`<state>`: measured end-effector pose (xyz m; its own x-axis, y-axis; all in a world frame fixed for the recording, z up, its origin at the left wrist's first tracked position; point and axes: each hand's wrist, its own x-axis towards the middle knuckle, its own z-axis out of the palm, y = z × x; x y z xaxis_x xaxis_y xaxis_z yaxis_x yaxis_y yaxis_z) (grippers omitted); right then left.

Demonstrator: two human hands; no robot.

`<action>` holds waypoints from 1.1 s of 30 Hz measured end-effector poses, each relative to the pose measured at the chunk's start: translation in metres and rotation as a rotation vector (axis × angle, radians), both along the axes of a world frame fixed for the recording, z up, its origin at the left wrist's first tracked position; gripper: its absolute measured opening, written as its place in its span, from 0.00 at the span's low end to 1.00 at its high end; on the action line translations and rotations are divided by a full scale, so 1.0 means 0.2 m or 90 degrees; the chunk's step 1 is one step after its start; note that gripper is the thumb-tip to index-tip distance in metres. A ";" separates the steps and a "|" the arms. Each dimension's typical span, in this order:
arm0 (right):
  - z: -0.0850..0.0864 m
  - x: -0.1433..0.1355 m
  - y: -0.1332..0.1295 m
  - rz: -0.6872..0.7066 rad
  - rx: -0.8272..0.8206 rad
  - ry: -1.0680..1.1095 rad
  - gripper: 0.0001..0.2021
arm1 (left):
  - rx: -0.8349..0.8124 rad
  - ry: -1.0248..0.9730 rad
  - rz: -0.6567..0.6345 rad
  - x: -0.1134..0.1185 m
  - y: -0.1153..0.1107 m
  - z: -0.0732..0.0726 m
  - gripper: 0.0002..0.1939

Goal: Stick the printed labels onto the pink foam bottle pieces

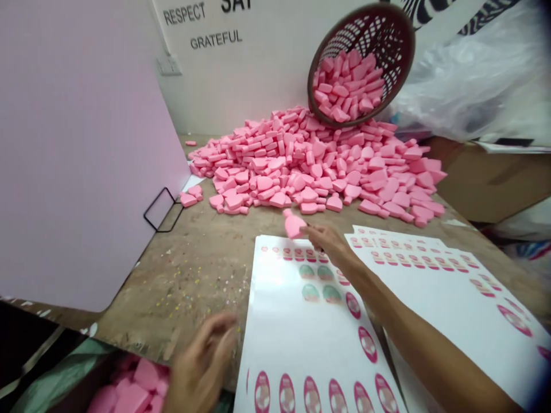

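My right hand (323, 240) pinches a small pink bottle-shaped piece (294, 226) by its side, above the far edge of a sticker sheet (279, 338). The piece is tilted, with its narrow neck pointing away from me. Oval pink labels line the sheet's near and right edges, and green labels sit near its middle. At the lower left, my left hand (204, 358) is smeared by motion above the table's near edge, beside the sheet. Whether it holds anything cannot be made out. A large heap of similar pink pieces (275, 163) covers the back of the table.
A brown basket (310, 86) lies tipped on the heap, with more pieces inside. More sticker sheets (434, 304) lie at the right. A pale panel (86, 155) with a black wire stand (148, 221) rises at the left. Pink pieces (135, 387) also fill a container below the near edge.
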<state>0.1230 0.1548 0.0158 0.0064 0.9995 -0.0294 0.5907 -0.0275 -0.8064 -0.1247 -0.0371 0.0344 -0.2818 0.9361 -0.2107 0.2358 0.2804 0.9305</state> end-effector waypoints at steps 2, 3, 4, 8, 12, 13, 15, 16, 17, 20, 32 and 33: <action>0.01 0.00 -0.29 0.067 -0.064 0.061 0.21 | -0.021 -0.163 -0.080 0.19 0.10 -0.02 0.23; 0.02 0.00 -0.42 0.122 -0.120 0.158 0.20 | -0.002 -0.249 -0.104 0.29 0.15 -0.04 0.24; 0.02 -0.01 -0.54 0.156 -0.165 0.229 0.19 | 0.002 -0.334 -0.120 0.38 0.17 -0.06 0.23; -0.01 0.03 -0.76 0.205 -0.167 0.275 0.16 | -0.016 -0.449 -0.127 0.57 0.18 -0.16 0.17; -0.10 0.14 -0.69 0.044 0.008 0.000 0.13 | -0.031 -0.379 -0.057 0.56 0.17 -0.19 0.18; -0.13 0.16 -0.66 0.011 0.059 -0.074 0.12 | -0.040 -0.367 -0.044 0.56 0.18 -0.18 0.20; -0.18 0.19 -0.60 0.004 0.147 -0.193 0.09 | -0.058 -0.354 -0.038 0.57 0.21 -0.16 0.21; -0.21 0.20 -0.58 0.018 0.179 -0.232 0.08 | -0.062 -0.349 -0.044 0.58 0.22 -0.15 0.21; -0.23 0.21 -0.56 0.026 0.204 -0.262 0.08 | -0.062 -0.345 -0.052 0.59 0.23 -0.15 0.20; -0.25 0.22 -0.55 0.022 0.228 -0.298 0.07 | -0.058 -0.331 -0.061 0.64 0.27 -0.15 0.20; -0.27 0.18 -0.62 0.075 0.241 -0.335 0.08 | -0.018 -0.291 -0.133 0.61 0.29 -0.24 0.20; -0.27 0.18 -0.61 0.082 0.237 -0.323 0.08 | -0.016 -0.293 -0.139 0.60 0.29 -0.24 0.21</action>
<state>0.1587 0.0320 -0.0373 -0.1927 0.9359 0.2949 0.8809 0.2974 -0.3682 -0.0037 0.0207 -0.0138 0.0468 0.9558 -0.2902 -0.1417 0.2939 0.9453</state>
